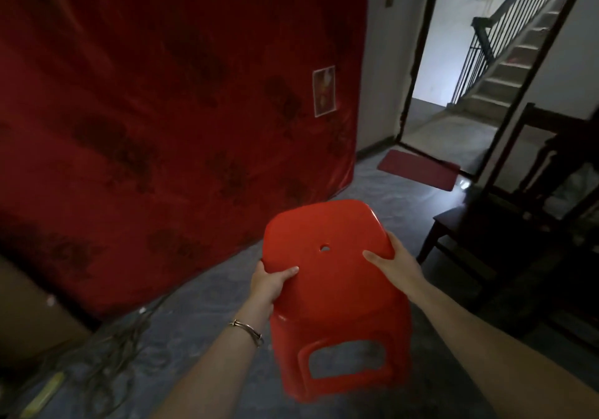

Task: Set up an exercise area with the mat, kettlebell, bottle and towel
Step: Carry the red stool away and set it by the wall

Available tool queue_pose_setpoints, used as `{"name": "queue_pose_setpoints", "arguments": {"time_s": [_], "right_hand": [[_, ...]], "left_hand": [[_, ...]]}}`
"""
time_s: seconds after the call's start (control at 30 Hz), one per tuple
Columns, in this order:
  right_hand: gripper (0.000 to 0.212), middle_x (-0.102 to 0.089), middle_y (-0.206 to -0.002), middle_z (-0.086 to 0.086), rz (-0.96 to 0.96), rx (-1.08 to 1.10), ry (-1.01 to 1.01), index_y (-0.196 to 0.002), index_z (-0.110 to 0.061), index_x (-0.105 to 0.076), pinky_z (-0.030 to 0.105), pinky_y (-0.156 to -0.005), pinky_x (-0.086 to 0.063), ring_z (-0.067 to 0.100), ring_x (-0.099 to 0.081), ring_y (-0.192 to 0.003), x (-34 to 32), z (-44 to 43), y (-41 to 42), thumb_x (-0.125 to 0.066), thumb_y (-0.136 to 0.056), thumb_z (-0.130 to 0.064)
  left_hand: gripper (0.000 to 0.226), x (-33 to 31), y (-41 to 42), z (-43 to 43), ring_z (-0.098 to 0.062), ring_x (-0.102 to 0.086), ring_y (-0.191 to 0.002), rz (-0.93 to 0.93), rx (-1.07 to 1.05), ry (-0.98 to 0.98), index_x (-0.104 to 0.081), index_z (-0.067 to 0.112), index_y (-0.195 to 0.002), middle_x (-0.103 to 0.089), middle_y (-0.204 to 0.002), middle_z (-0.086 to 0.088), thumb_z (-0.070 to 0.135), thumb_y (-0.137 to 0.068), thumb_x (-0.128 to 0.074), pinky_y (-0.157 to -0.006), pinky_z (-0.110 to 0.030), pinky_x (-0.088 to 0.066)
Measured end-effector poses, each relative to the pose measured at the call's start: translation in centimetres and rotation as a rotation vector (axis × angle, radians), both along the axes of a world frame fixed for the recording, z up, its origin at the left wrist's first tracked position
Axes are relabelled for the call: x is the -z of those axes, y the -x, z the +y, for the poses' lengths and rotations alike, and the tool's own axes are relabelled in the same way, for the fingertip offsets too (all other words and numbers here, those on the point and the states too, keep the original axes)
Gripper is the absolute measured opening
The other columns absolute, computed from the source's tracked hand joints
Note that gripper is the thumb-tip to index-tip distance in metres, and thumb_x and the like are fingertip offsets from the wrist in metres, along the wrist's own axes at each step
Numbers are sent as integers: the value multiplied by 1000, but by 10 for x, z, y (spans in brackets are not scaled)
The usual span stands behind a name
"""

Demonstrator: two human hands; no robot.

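Gripping red stool [327,289]: left hand [267,284], right hand [397,266]

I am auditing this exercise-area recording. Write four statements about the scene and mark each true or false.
1. The left hand and right hand both grip the red plastic stool by its seat. True.
2. The stool stands upright on the floor. False: it is held up and tilted.
3. A metal bracelet sits on the right wrist. False: it is on the left wrist.
4. A small red doormat lies on the floor by the doorway. True.
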State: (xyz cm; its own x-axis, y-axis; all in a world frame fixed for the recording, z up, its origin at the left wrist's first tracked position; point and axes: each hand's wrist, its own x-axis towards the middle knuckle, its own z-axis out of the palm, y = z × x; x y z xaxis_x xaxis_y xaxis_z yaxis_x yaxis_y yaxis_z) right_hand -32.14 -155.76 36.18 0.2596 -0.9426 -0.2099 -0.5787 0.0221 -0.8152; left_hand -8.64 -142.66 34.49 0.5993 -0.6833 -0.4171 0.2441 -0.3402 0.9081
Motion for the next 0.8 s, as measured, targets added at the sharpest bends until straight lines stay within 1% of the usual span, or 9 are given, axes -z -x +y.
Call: {"name": "queue_pose_setpoints", "arguments": {"time_s": [0.17, 0.23, 0.3, 0.33, 0.4, 0.57, 0.63, 0.7, 0.8], "right_hand": [[88, -53, -138, 1, -1, 32, 7, -145, -39, -22, 53, -102, -42, 28, -53, -122, 6, -123, -14, -64, -74, -65], [86, -53, -138, 1, -26, 32, 11, -146, -37, -23, 51, -101, -43, 28, -53, -122, 12, -173, -22, -66, -76, -61], [83, -55, -136, 1, -45, 12, 19, -144, -37, -26, 49, -101, -43, 27, -54, -121, 21, -226, -32, -68, -75, -58], [83, -55, -135, 1, -55, 6, 18, -143, -38, -28, 48, -101, -44, 27, -54, -120, 28, -250, -37, -68, -75, -58], [86, -54, -137, 1, -66, -15, -6, -143, -39, -27, 49, -102, -44, 26, -53, -121, 45, -301, -48, -68, -71, -62], [96, -50, -141, -2, -39, -89, -89, -144, -44, -21, 52, -100, -45, 24, -52, -123, 82, -428, -81, -66, -64, -73], [94, -52, -140, -2, -31, -93, -99, -145, -40, -24, 49, -102, -44, 23, -52, -124, 98, -476, -95, -69, -67, -68], [92, -51, -141, -1, -33, -94, -109, -145, -37, -25, 47, -103, -44, 23, -51, -124, 113, -513, -108, -71, -70, -62], [89, -50, -141, 1, -31, -116, -138, -146, -35, -26, 44, -103, -43, 23, -50, -125, 139, -570, -132, -72, -73, -56]], "left_hand": [[89, 0, -15, -132, -27, -60, -112, -41, 16, -8, -40, 14, -137, -58, -130, -9, 20, -62, -87, -100, -43, -48], [93, 7, -24, -182, -26, -61, -111, -67, 7, -25, -43, 17, -135, -59, -128, -7, 28, -55, -89, -99, -44, -49], [105, 16, -33, -229, -25, -60, -113, -92, -10, -51, -43, 20, -135, -59, -129, -4, 42, -43, -89, -99, -44, -49], [108, 19, -36, -250, -25, -59, -114, -103, -15, -70, -42, 21, -137, -58, -129, -1, 43, -43, -89, -100, -43, -48], [104, 32, -43, -295, -24, -57, -117, -115, -45, -86, -37, 17, -141, -54, -123, 2, 36, -52, -89, -102, -42, -46], [108, 63, -65, -407, -25, -57, -118, -108, -129, -134, -37, 16, -143, -55, -135, -6, 35, -50, -90, -103, -42, -46], [98, 75, -75, -451, -22, -57, -115, -112, -147, -138, -37, 15, -141, -55, -134, -6, 27, -58, -88, -102, -38, -45], [94, 87, -84, -486, -20, -54, -118, -118, -159, -163, -32, 11, -144, -53, -134, -7, 19, -67, -84, -100, -29, -42], [88, 107, -102, -540, -19, -51, -117, -135, -155, -202, -32, 9, -144, -53, -128, -5, 17, -71, -82, -94, -25, -39]]}}
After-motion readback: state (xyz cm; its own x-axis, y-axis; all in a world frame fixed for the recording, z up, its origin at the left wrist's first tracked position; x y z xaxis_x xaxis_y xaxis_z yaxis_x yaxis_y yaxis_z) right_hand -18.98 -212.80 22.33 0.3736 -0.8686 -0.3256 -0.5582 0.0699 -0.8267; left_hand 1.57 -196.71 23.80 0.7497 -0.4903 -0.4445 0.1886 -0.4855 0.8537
